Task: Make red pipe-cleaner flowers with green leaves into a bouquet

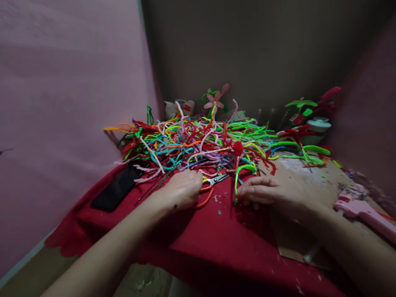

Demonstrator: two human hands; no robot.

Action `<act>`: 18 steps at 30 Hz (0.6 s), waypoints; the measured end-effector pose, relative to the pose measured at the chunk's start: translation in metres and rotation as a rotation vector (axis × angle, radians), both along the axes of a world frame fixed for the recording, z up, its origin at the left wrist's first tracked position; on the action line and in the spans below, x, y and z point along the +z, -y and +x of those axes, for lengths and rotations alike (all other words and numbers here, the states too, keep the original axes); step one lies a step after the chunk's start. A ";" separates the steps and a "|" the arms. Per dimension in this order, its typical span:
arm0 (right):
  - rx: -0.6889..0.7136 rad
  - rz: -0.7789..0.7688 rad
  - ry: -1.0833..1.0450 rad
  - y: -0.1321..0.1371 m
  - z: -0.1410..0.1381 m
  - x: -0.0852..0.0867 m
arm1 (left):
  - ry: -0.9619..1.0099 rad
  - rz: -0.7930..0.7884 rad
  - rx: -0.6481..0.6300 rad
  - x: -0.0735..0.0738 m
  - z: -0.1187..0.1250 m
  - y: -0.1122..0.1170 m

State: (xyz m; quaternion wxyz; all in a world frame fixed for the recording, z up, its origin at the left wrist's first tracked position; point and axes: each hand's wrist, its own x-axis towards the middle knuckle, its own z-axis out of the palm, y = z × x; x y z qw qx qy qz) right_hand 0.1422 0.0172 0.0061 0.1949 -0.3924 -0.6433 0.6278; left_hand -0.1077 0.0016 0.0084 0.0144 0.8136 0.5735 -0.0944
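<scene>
Head view shows two hands [269, 193], one red-topped stem [237, 149] (held), one scissors [217, 179].

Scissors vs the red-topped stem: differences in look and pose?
Look: the scissors have metal blades and orange handles; the red-topped stem has a rounded head and green lower part.
Pose: the scissors lie low; the stem stands roughly upright.
Hands: the left hand partly hides the scissors; the right hand holds the stem.
</scene>
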 end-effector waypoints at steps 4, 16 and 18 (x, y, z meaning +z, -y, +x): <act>-0.008 -0.052 -0.063 -0.001 0.002 -0.003 | 0.075 -0.035 0.000 0.005 -0.018 0.016; -0.003 -0.035 -0.050 -0.001 0.000 -0.005 | 1.320 -1.148 0.281 0.005 0.004 0.073; -0.004 -0.035 -0.056 -0.001 0.000 -0.005 | 1.340 -1.326 0.275 0.006 0.013 0.075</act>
